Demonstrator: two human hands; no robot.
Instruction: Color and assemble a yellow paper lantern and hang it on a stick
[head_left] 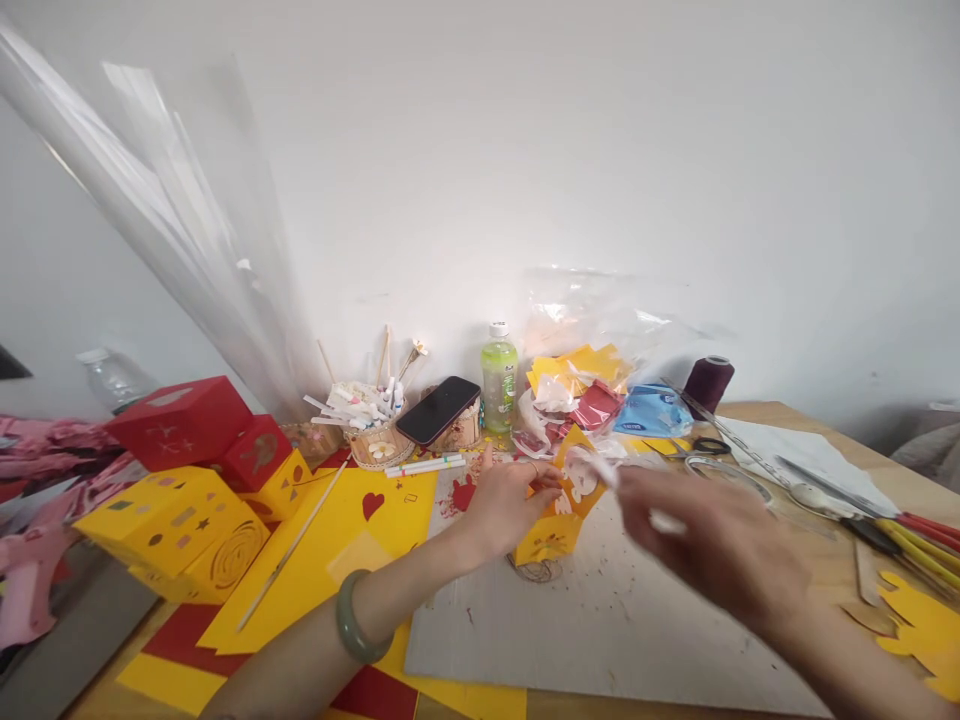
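Observation:
My left hand (510, 505) is closed on the edge of a small yellow paper box (549, 540) with cut-out openings. The box stands on a grey board (517, 640), with a raised flap at its upper right. Close to that flap, my right hand (697, 540) is smeared by motion, its fingers pinched on a thin white strip (604, 468). The strip's far end overlaps white shapes on the box, and I cannot tell whether it touches them. Under the box shows a coil of thin brown cord (538, 571).
Red boxes (184, 422) and yellow boxes (176, 530) stand left beside yellow sheets (322, 560). Behind are a phone (439, 410), a green-labelled bottle (499, 380) and a blue packet (654, 410). Scissors (709, 446), a purple thread spool (709, 385) and tools (870, 535) lie right.

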